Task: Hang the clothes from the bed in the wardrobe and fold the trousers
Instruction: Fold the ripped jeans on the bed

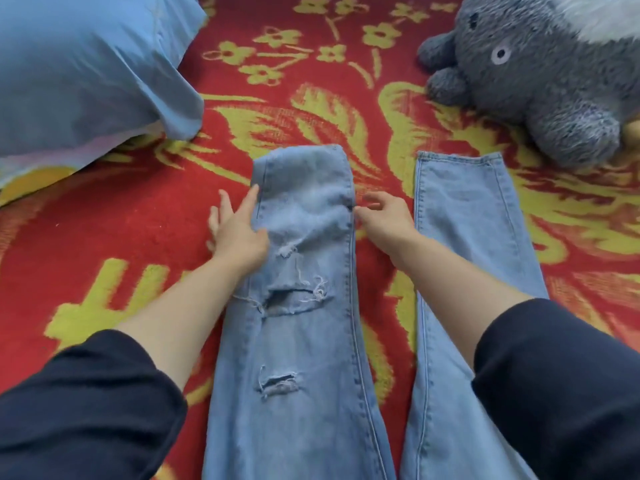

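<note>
The light blue ripped jeans [298,341] are lying flat on the red and yellow floral bedspread [104,237], running from the centre of the view down to 6 o'clock. The two legs are lying apart, with a strip of bedspread showing between them. The centre leg [304,202] is showing three frayed rips down its front, and its far end is sitting just above centre. The plain leg [464,209] is lying beside it toward 3 o'clock, with its stitched hem facing 12 o'clock. The left hand [239,230] is resting on the 9 o'clock edge of the centre leg, fingers straight and spread, palm down on the denim seam. The right hand [384,216] is reaching to the 3 o'clock edge of the same leg, fingers loosely bent and fingertips at the seam; whether it is pinching the cloth cannot be told. Both forearms are bare below the pushed-up dark sleeves [79,410]. A blue pillow [86,71] is lying at 10 o'clock, and a grey plush toy [540,81] is lying at 2 o'clock, both well apart from the jeans.
</note>
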